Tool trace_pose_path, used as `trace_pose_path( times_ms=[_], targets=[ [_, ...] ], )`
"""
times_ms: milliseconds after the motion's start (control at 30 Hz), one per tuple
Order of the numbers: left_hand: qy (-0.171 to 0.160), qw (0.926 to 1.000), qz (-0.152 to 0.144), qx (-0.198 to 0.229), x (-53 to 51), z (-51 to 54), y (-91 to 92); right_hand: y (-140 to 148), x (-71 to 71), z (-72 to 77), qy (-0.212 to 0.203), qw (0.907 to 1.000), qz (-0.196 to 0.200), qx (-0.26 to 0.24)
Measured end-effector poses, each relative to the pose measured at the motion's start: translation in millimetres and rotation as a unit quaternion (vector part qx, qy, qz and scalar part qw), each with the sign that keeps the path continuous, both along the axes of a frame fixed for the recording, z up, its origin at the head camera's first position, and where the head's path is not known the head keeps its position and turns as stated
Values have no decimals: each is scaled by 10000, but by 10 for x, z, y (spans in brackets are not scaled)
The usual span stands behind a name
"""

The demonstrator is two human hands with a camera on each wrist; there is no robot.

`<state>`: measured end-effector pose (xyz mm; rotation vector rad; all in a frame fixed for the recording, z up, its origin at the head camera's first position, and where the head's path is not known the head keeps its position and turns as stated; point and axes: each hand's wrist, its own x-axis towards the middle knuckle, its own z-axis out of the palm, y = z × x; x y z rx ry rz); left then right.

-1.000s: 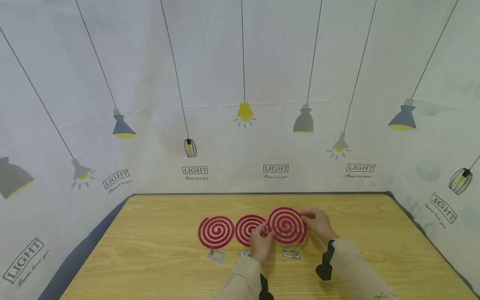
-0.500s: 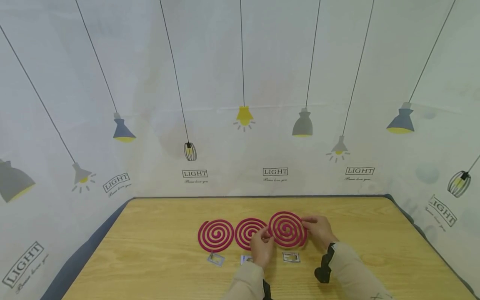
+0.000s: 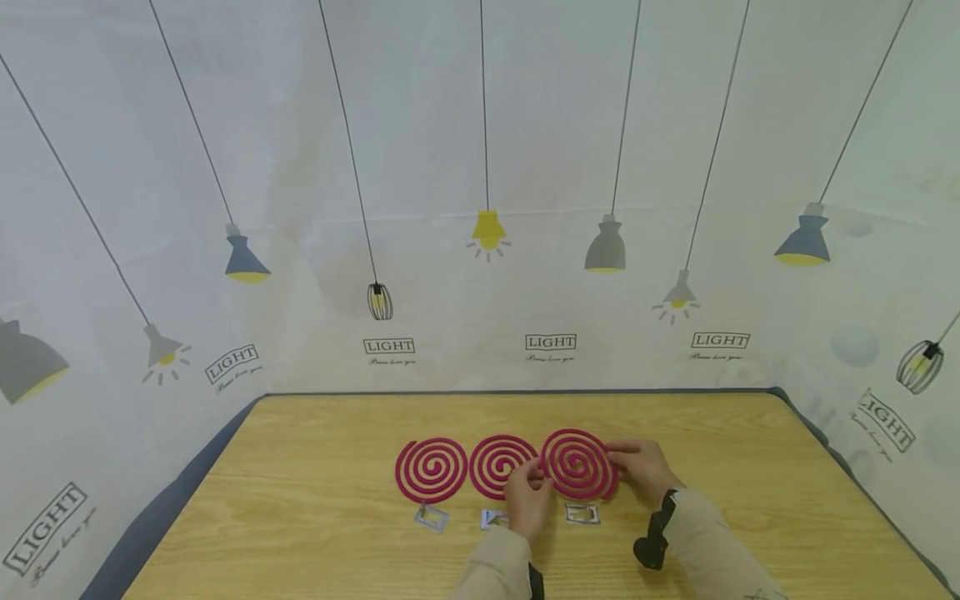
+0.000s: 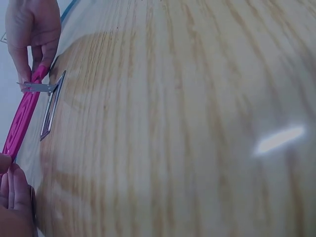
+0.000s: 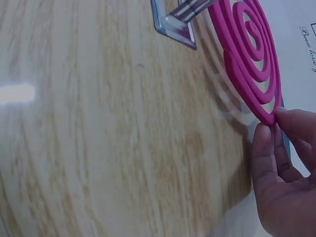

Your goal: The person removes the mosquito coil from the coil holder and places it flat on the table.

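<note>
A magenta mosquito coil point(image 3: 576, 462) is held up at a tilt between two hands, off the table. My left hand point(image 3: 528, 502) pinches its left edge, with thumb and fingers also showing in the left wrist view point(image 4: 14, 200). The opposite edge is pinched by my right hand point(image 3: 647, 470); in the right wrist view, thumb and fingertips meet on the coil's rim point(image 5: 264, 117). Just in front of the coil, a metal coil stand point(image 3: 582, 513) lies on the table. Its raised tab point(image 4: 38, 87) crosses the coil in the left wrist view; contact cannot be told.
Two more magenta coils, one at the left point(image 3: 433, 468) and one in the middle point(image 3: 501, 465), sit to the left. Each has a stand in front, the left stand point(image 3: 432, 517) and the partly hidden middle stand point(image 3: 492, 519). A printed cloth point(image 3: 480, 367) backs the wooden table point(image 3: 315, 533).
The held coil has come down slightly and shifted a little right, closer to the stand. Both hands have moved with it, still pinching its edges. The other coils stay put.
</note>
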<state>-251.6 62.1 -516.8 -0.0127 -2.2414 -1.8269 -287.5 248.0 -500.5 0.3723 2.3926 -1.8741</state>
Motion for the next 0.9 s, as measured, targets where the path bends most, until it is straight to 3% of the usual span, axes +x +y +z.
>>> trace_pose_path(
  times_ms=[333, 900],
  targets=[
    [-18, 9998, -193, -98, 24, -1, 27, 40, 5, 18, -103, 9986, 36, 524],
    [19, 9984, -427, -371, 34, -7, 8, 70, 51, -38, 448, 9952, 201, 849]
  ],
)
